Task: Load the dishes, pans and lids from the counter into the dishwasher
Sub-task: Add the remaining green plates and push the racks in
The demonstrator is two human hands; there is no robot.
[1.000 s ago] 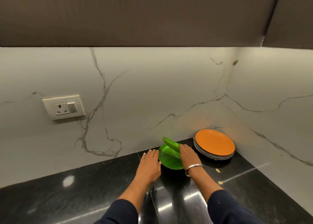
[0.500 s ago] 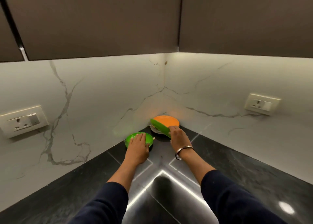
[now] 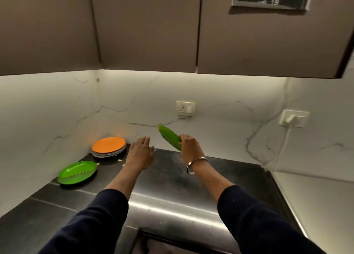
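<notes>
One glossy green plastic plate tilted, pinched at near edge in right hand grip, clear of black tabletop. Left hand flat-fingered, empty, left of grip. Second green plate and orange-topped plate stack far left of grip. Step: carrying to dishwasher, judged; next needs lowering, slotting upright.

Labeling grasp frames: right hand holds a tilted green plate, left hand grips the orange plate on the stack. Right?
Not quite. The head view shows the left hand open, holding nothing, beside the orange plate. The right hand does hold the tilted green plate.
</notes>
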